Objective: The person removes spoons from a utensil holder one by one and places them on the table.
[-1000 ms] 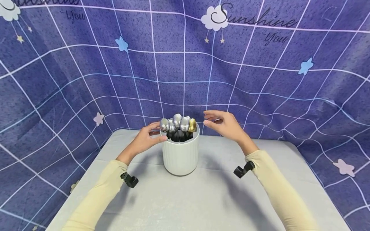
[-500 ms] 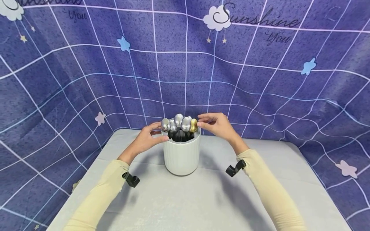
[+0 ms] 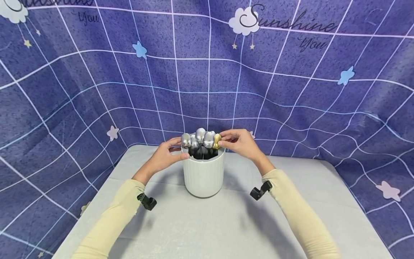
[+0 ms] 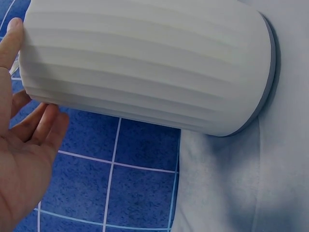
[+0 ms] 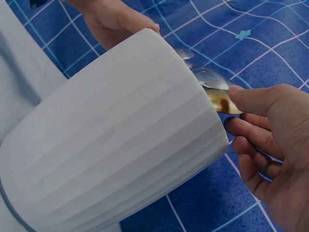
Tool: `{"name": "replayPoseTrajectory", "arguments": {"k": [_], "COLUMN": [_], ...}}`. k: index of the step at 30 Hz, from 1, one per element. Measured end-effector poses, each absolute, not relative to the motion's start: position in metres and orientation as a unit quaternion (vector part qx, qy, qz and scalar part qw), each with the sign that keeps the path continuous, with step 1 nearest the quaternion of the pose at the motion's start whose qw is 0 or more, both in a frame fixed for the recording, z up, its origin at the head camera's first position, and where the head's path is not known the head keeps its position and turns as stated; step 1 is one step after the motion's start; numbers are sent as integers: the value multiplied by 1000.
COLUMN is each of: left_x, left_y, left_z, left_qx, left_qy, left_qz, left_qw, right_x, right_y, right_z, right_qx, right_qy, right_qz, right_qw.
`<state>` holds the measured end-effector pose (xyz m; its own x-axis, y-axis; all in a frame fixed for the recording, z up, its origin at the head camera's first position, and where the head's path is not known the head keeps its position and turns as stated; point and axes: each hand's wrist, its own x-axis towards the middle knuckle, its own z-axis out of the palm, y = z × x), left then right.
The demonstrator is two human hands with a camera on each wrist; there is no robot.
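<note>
White ribbed pot (image 3: 203, 178), one, upright near the far edge of the table (image 3: 200, 230). Inside, heads up: silver spoons (image 3: 201, 135), several; gold spoon (image 3: 216, 141), one. Left hand (image 3: 164, 157): holding the pot's left side, unchanged from a second ago. Right hand (image 3: 242, 144): then apart, now pinching the gold spoon's head.

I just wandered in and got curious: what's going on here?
A person's left hand holds the rim of a white ribbed container standing on a grey-covered table. Their right hand seems to pinch what looks like a gold-coloured spoon, beside silver-coloured ones. All of them stand in the container, heads showing at the top.
</note>
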<state>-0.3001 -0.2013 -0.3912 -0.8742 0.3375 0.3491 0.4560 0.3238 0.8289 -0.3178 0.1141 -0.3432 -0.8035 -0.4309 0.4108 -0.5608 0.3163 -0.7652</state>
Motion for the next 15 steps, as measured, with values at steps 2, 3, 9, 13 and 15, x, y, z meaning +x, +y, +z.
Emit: {"name": "replayPoseTrajectory", "arguments": {"k": [2,3,9,13,15], "left_x": [-301,-304,-306,-306,-306], "left_y": [-202,-204,-205,-205,-205], "left_z": [-392,-396,-397,-397,-397], "left_qx": [-244,-245,-237,-240,-244], "left_qy": [-811,-811,-817,-816,-816], "left_qz": [-528,-528,-523,-523,-522], "left_qw": [54,55,48,51,54], "right_x": [-310,-309,-302,-303,-304], "right_y": [111,111,109,108,108], "right_z": [-337,-337,-332,-333,-334], "right_qx": [308,310,310,311,310], "right_qy": [-809,-809,-810,-809,-810], "right_qz": [496,495,492,493,492], "right_qw": [66,69,73,75,77]}}
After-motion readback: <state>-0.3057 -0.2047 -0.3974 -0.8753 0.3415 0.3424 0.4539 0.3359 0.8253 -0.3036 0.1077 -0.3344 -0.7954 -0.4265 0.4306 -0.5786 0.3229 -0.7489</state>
